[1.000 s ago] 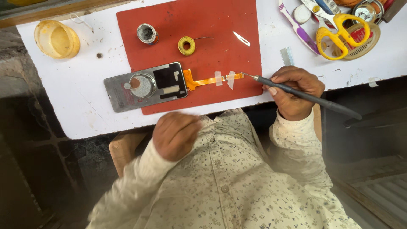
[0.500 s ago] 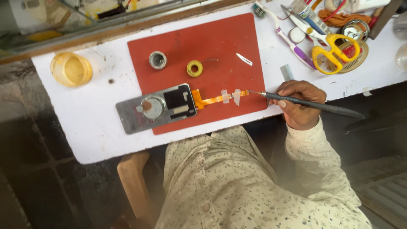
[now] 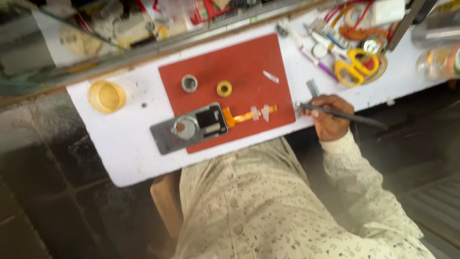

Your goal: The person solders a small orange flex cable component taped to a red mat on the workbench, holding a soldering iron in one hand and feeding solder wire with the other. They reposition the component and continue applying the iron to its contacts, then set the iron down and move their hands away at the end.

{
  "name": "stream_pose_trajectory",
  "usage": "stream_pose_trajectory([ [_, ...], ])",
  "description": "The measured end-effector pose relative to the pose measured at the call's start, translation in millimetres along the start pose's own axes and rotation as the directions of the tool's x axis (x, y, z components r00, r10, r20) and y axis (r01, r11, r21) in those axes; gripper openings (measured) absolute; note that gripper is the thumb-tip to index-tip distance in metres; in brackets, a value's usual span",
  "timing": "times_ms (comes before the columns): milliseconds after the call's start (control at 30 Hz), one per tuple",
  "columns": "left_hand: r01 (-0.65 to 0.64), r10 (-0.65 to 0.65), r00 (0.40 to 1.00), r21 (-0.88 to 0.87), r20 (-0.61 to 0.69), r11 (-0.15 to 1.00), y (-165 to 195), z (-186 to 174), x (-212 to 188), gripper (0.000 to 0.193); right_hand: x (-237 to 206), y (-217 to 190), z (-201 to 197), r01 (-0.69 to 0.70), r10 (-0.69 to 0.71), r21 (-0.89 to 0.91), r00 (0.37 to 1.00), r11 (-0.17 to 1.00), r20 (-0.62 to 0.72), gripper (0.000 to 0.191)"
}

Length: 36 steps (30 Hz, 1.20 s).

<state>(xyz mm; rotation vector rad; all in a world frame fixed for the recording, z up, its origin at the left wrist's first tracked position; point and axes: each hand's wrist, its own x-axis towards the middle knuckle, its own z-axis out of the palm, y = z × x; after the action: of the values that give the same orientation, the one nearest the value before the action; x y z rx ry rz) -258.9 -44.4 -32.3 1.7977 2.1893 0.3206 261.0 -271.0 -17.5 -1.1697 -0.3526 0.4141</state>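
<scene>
- Thin dark tool gripped in right hand, at the worktop's near edge, just off the red mat's right edge; tip points at the mat.
- Orange ribbon strip runs from a small dark part on a grey plate, near the mat's front edge.
- Left hand out of view.
- Judgement: tool apart from the strip, between touches; the next touch calls for a steady tip.

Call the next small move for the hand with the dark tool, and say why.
Probably bring the tool tip left, back to the orange flex strip. The right hand grips the dark tool at the red mat's right edge, its tip clear of the strip, which lies taped beside the metal plate. The left hand is out of view.
</scene>
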Motion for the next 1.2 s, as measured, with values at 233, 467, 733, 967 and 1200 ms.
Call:
stream_pose_trajectory([
  [233,-0.064,0.064,0.997,0.001,0.043,0.998,-4.2,15.3,0.0,0.014,-7.1,9.2,-1.4,0.125,-0.125,-0.050,0.992,0.991,-0.004,0.020],
  [467,-0.171,0.170,0.983,-0.002,0.070,0.985,39.3,48.6,-22.3,0.017,-7.5,10.9,-8.1,0.097,-0.096,-0.055,0.995,0.994,0.017,0.020],
  [733,-0.637,0.661,0.748,-0.211,0.062,0.741,116.2,52.4,-19.0,0.020,-12.5,7.7,-2.4,0.154,-0.156,0.068,0.987,0.986,0.025,0.019],
  [967,-0.791,0.992,0.091,-0.612,-0.089,0.018,294.6,44.3,-25.2,0.020,-25.1,7.9,27.4,0.263,-0.271,-0.105,0.960,0.959,-0.075,0.018],
  [1200,-0.749,0.989,-0.149,-0.655,0.016,-0.103,378.1,51.0,-50.2,0.015,-18.3,7.2,40.3,0.320,-0.314,-0.312,0.947,0.894,0.070,0.019],
])
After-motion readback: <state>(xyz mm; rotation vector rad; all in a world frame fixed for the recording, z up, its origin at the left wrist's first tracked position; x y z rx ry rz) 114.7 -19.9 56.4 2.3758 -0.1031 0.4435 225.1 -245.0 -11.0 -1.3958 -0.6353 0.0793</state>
